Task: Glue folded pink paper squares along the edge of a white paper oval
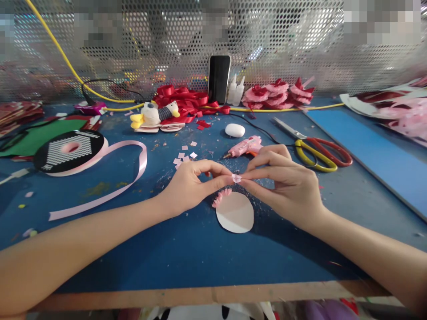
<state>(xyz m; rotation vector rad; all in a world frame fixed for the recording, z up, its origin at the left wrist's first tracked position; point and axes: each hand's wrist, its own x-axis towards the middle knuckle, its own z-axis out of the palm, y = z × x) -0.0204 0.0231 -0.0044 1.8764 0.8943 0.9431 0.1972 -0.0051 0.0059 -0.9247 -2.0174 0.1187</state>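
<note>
Between the fingertips of both hands is a small folded piece of pale pink ribbon (236, 178). My left hand (191, 184) pinches its left side and my right hand (283, 182) pinches its right side. Just below them a round white disc (236, 215) lies flat on the blue table, with several pink ribbon folds (221, 197) along its upper left edge. Loose pink ribbon squares (182, 156) are scattered beyond my left hand. A pink glue gun (244, 146) rests behind my right hand, partly hidden by it.
Left lies a ribbon spool (71, 151) with its pink tail (100, 202) unrolled. Scissors (316, 149) with red and yellow handles and a blue board (370, 151) are on the right. Behind stand a phone (219, 79), glue bottles (236, 91), a plush toy (158, 112) and a white case (235, 130).
</note>
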